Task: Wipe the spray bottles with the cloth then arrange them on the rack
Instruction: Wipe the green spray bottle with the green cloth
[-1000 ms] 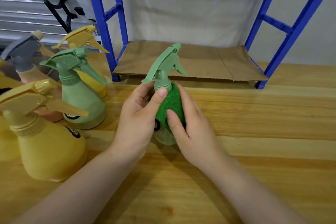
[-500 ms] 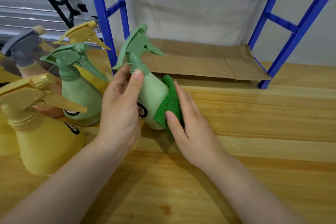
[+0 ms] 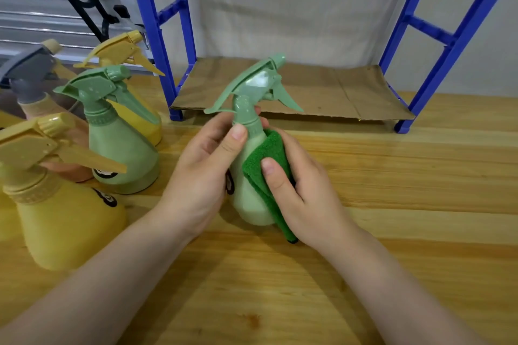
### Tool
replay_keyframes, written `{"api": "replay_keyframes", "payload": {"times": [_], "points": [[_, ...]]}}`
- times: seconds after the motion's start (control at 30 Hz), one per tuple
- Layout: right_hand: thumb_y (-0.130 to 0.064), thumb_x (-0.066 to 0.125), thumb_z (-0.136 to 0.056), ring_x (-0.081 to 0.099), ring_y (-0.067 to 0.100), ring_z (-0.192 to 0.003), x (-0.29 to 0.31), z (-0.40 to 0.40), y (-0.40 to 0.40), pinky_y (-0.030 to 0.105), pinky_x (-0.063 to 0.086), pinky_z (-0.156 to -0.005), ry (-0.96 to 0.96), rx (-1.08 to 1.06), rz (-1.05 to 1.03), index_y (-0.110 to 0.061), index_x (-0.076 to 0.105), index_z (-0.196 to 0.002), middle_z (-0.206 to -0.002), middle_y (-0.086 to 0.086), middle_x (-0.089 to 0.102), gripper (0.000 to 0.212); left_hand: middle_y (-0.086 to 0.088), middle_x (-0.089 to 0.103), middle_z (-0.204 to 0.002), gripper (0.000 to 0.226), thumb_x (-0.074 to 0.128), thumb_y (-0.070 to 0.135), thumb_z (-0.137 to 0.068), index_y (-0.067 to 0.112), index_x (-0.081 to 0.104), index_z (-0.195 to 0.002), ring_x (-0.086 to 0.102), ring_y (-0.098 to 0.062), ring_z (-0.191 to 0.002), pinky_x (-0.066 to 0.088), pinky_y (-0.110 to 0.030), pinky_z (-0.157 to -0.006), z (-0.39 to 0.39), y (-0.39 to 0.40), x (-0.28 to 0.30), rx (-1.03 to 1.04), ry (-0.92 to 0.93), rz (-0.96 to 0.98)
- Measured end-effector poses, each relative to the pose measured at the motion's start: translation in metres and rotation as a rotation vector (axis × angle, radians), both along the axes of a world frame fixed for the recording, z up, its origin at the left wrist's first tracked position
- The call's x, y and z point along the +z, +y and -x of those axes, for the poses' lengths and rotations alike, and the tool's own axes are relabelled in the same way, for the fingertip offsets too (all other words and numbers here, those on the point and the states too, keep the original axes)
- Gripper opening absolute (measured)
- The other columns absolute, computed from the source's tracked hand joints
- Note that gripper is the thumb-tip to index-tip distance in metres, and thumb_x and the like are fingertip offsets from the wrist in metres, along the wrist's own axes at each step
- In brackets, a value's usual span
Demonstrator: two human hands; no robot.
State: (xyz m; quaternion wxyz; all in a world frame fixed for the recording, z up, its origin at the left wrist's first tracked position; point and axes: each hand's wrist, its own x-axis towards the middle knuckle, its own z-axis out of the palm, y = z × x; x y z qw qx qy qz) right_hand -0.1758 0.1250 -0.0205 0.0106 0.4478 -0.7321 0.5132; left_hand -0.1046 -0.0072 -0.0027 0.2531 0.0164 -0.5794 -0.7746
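Observation:
A pale green spray bottle (image 3: pixel 248 199) stands nearly upright at the middle of the wooden table (image 3: pixel 392 190), its trigger head pointing right. My left hand (image 3: pixel 201 171) grips its neck and shoulder, thumb on the collar. My right hand (image 3: pixel 297 190) holds a folded dark green cloth (image 3: pixel 266 159) pressed against the bottle's right side. Behind stands the blue rack (image 3: pixel 168 36), whose lowest shelf is lined with brown cardboard (image 3: pixel 322 92) and holds no bottles.
Several other spray bottles crowd the left: a green one (image 3: pixel 117 143), a yellow one (image 3: pixel 56 218) in front, another yellow one (image 3: pixel 131 64) behind, and a grey-headed pink one (image 3: pixel 30 84). A white wall panel with a black bracket (image 3: pixel 95 14) is at the far left.
The bottle, tilted left half a second ago, has swung back to nearly upright and toward the centre. The cloth has slid along the bottle's right side with my right hand.

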Motion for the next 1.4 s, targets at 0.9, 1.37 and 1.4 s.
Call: {"api": "replay_keyframes", "payload": {"times": [0.9, 1.37, 1.4], "points": [[-0.048, 0.038, -0.096, 0.057, 0.001, -0.112, -0.007, 0.004, -0.001, 0.019, 0.046, -0.093, -0.274, 0.172, 0.066, -0.034, 0.037, -0.136, -0.119, -0.017, 0.059, 0.042, -0.003, 0.074, -0.104, 0.036, 0.051, 0.023, -0.091, 0.006, 0.052, -0.123, 0.066, -0.012, -0.101, 0.054, -0.031, -0.089, -0.006, -0.009, 0.021, 0.138, 0.135, -0.215], [-0.049, 0.036, -0.098, 0.063, 0.009, -0.107, 0.001, -0.001, 0.001, 0.024, 0.051, -0.09, -0.441, 0.205, 0.063, -0.022, 0.052, -0.127, -0.116, -0.001, 0.066, 0.043, 0.003, 0.072, -0.104, 0.029, 0.039, 0.024, -0.1, 0.011, 0.055, -0.121, 0.064, -0.009, -0.095, 0.053, -0.026, -0.082, -0.006, -0.012, 0.014, 0.008, 0.064, -0.014], [-0.048, 0.039, -0.1, 0.065, 0.013, -0.104, 0.002, -0.001, 0.002, 0.032, 0.054, -0.089, -0.432, 0.2, 0.054, -0.019, 0.054, -0.124, -0.112, 0.003, 0.067, 0.041, 0.002, 0.072, -0.104, 0.029, 0.04, 0.024, -0.098, 0.012, 0.058, -0.118, 0.065, -0.009, -0.095, 0.053, -0.026, -0.081, -0.006, -0.009, 0.011, -0.032, 0.038, 0.002]]}}
